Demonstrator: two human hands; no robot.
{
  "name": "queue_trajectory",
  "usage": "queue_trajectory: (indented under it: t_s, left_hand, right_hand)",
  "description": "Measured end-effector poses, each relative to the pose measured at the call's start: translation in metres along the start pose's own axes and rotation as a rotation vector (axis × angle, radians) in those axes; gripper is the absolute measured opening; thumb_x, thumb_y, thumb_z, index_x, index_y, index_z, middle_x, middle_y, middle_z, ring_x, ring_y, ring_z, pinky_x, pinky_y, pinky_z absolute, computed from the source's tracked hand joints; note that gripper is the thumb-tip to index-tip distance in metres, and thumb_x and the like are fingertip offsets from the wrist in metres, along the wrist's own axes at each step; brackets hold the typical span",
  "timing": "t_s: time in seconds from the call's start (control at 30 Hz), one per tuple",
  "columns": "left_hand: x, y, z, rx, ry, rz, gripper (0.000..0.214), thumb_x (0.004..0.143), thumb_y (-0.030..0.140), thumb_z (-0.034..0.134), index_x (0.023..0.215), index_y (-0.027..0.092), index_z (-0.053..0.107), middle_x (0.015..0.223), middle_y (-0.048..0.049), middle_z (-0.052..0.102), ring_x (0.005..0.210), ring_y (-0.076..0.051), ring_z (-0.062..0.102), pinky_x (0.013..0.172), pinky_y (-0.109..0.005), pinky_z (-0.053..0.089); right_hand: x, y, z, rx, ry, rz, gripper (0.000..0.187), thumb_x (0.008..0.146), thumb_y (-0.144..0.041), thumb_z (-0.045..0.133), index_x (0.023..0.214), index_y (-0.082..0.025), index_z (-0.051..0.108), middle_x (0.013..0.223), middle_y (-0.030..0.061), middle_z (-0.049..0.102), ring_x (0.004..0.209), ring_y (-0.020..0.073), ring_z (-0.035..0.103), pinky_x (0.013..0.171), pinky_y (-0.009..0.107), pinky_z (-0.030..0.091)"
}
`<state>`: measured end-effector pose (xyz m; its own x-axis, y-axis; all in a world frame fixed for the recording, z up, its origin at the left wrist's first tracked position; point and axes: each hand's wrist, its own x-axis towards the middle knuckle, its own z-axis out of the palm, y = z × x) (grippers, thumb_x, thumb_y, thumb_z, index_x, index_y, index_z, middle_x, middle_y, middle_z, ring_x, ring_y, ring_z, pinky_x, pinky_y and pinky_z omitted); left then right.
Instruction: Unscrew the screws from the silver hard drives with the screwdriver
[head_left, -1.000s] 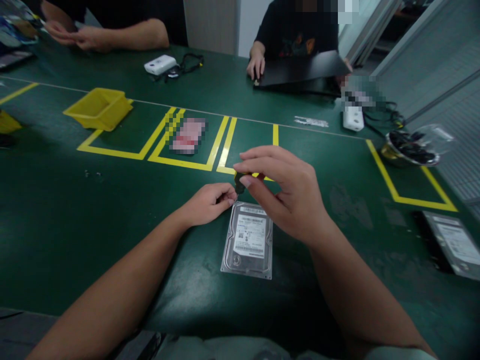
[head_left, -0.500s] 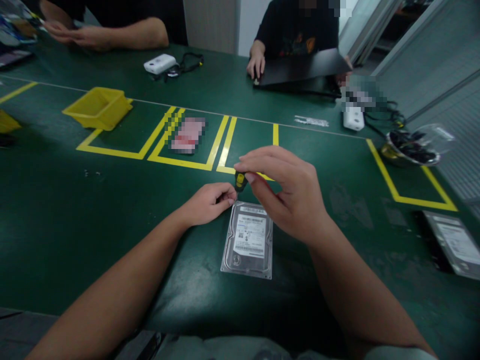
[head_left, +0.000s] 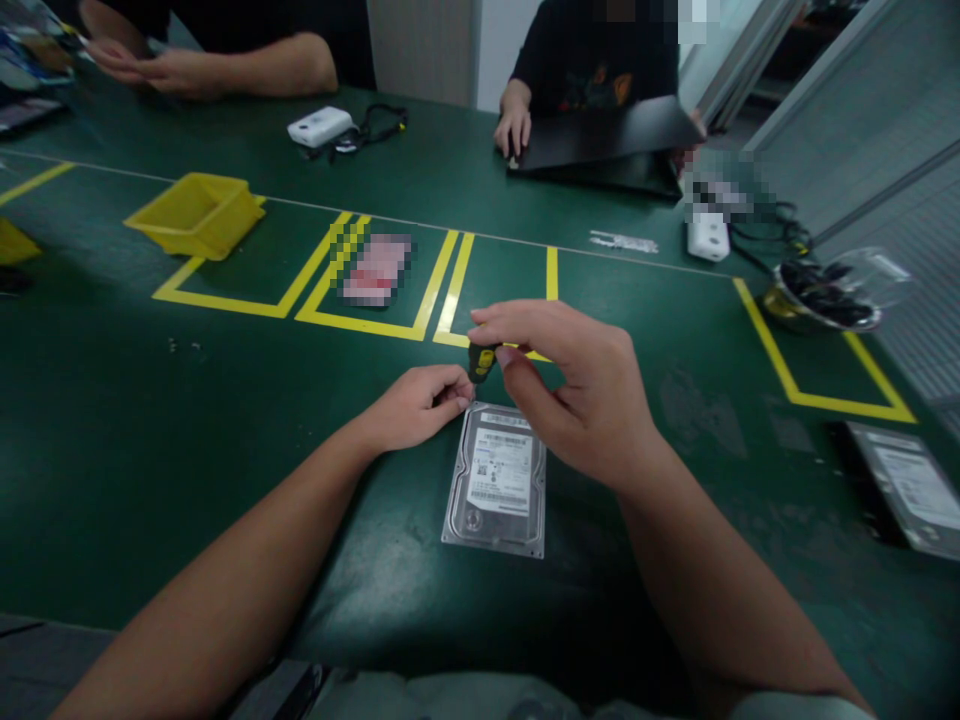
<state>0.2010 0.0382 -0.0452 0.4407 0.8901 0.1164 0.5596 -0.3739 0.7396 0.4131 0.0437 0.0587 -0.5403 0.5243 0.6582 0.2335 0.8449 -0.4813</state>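
Observation:
A silver hard drive (head_left: 499,480) lies label up on the green table in front of me. At its far left corner a black and yellow screwdriver (head_left: 482,362) stands nearly upright, tip down. My right hand (head_left: 574,385) holds the handle from above between thumb and fingers. Closed in a pinch, my left hand (head_left: 420,408) has its fingertips at the screwdriver's thin shaft, by the drive's corner. Those fingertips hide the tip and whatever screw is under it.
Loose screws (head_left: 174,346) lie at left, beyond which stands a yellow bin (head_left: 196,218). A second hard drive (head_left: 911,485) is at right, near a bowl of dark parts (head_left: 821,300). Across the table, a person's hand (head_left: 514,130) rests on a black panel (head_left: 607,140); another person sits at left.
The screwdriver handle has turned a little, and the fingers of my right hand have shifted slightly down with it. My left hand and the hard drive stay in place.

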Motion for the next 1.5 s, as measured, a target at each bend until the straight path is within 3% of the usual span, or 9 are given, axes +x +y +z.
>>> queue_trajectory:
  t_s: [0.37,0.7,0.9,1.2,1.5]
  left_hand:
    - [0.000,-0.001,0.001,-0.004,-0.005,-0.001,0.011,0.090,0.024,0.056,0.084,0.016,0.062,0.077,0.0008,0.064,0.068,-0.014,0.057,0.064,-0.026,0.042]
    - [-0.003,0.009,0.001,0.021,0.054,0.012,0.021,0.093,0.031,0.047,0.090,0.017,0.062,0.082,-0.0037,0.065,0.083,-0.021,0.061,0.081,-0.037,0.050]
    - [-0.002,0.006,0.001,-0.013,0.022,0.006,0.020,0.091,0.028,0.049,0.096,0.015,0.064,0.094,-0.0062,0.067,0.094,-0.023,0.062,0.085,-0.038,0.050]
    - [-0.001,0.009,-0.001,-0.033,-0.021,-0.024,0.013,0.090,0.022,0.052,0.089,0.015,0.063,0.086,-0.0030,0.066,0.080,-0.017,0.061,0.074,-0.031,0.049]
    - [-0.001,0.003,0.001,-0.009,-0.009,-0.007,0.009,0.090,0.020,0.055,0.091,0.016,0.063,0.086,-0.0008,0.066,0.079,-0.016,0.061,0.070,-0.028,0.045]
  right_hand:
    - [0.001,-0.001,0.005,0.024,-0.010,-0.010,0.028,0.091,-0.010,0.049,0.111,-0.016,0.069,0.109,0.0092,0.070,0.104,0.0170,0.064,0.091,0.035,0.053]
    - [0.000,-0.004,0.016,0.079,-0.032,-0.060,0.033,0.093,-0.010,0.047,0.119,-0.009,0.066,0.107,0.0124,0.065,0.100,0.0158,0.061,0.087,0.034,0.053]
    - [0.000,-0.006,0.012,0.041,-0.047,-0.006,0.032,0.093,-0.012,0.049,0.119,-0.017,0.066,0.106,0.0085,0.065,0.099,0.0160,0.061,0.084,0.034,0.053]
    - [0.001,-0.005,0.010,0.030,-0.048,0.006,0.030,0.091,-0.013,0.052,0.118,-0.015,0.066,0.106,0.0100,0.065,0.099,0.0175,0.061,0.086,0.036,0.053]
    - [0.001,-0.003,0.008,-0.005,-0.044,0.016,0.027,0.093,-0.016,0.054,0.117,-0.017,0.067,0.106,0.0095,0.065,0.100,0.0175,0.061,0.083,0.034,0.053]
